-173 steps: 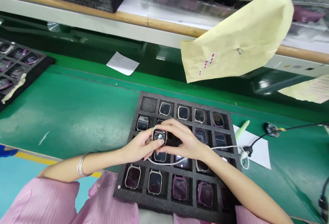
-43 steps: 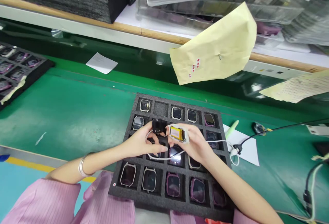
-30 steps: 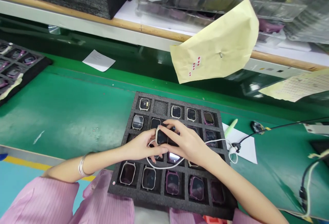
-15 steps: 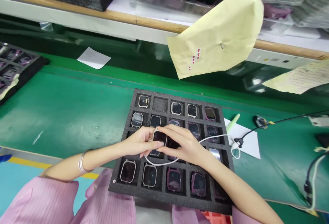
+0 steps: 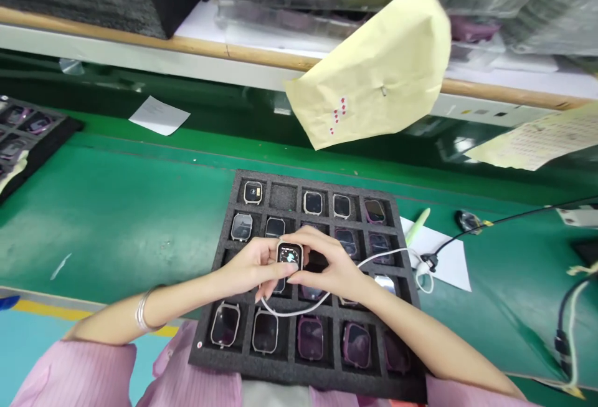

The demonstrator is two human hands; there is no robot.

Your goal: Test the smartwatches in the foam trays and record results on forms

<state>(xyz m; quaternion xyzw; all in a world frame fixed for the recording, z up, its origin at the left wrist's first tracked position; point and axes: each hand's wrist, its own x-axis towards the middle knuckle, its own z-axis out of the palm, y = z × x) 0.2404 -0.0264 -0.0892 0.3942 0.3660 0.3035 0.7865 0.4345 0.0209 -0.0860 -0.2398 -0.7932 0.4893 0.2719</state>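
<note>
A square smartwatch (image 5: 290, 255) with a light metal case is held between both hands, its screen lit with a dial. My left hand (image 5: 252, 265) grips its left side, thumb on the lower screen. My right hand (image 5: 329, 262) closes on its right side with fingers and thumb. A white cable (image 5: 299, 313) loops from under my left hand to a plug at the right. Beneath my hands lies a black foam tray (image 5: 252, 366), whose compartments hold several watches with silver or purple cases. One back-row compartment (image 5: 283, 197) is bare.
Another foam tray (image 5: 42, 145) lies at the far left of the green bench (image 5: 140, 207). White paper (image 5: 448, 257) with a green pen (image 5: 417, 226) is to the right, near black cables (image 5: 499, 219). A yellow sheet (image 5: 374, 83) hangs from the shelf edge.
The watch screen was dark and now shows a lit dial. Both hands keep their hold on it. The whole view has shifted slightly.
</note>
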